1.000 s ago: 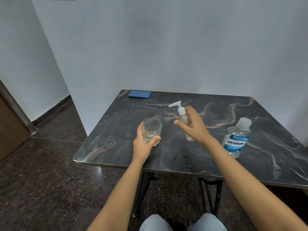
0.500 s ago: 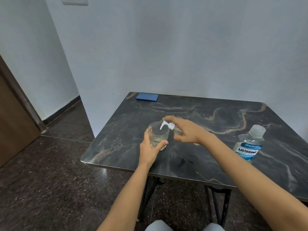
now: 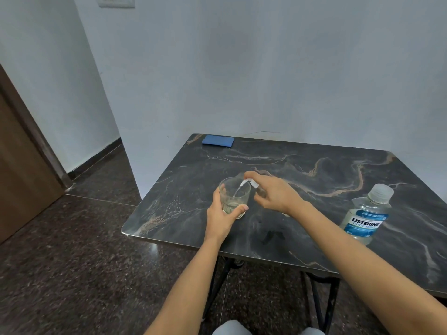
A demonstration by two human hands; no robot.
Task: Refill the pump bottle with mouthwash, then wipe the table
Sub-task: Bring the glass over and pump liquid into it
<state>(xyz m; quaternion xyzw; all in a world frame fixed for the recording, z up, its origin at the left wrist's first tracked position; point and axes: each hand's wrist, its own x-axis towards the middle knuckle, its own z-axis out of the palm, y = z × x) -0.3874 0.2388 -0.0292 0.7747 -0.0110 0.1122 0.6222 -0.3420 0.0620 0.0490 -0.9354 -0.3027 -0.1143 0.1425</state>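
My right hand (image 3: 274,194) grips the clear pump bottle (image 3: 250,183), tilted left, with a finger on its white pump head; most of the bottle is hidden by the hand. The white nozzle hangs over a clear drinking glass (image 3: 234,197), and a thin stream runs into it. My left hand (image 3: 221,217) wraps the glass from the near side, holding it on the dark marble table (image 3: 302,170). A little liquid lies in the glass. The capped Listerine mouthwash bottle (image 3: 367,216) stands at the right, untouched.
A folded blue cloth (image 3: 218,140) lies at the table's far left corner by the white wall. A brown door (image 3: 21,165) is at the left. The table's near edge runs just in front of my forearms, over dark speckled floor.
My right hand tilted the pump bottle from upright over to the glass and pressed the pump; liquid now streams in. My left hand stayed on the glass.
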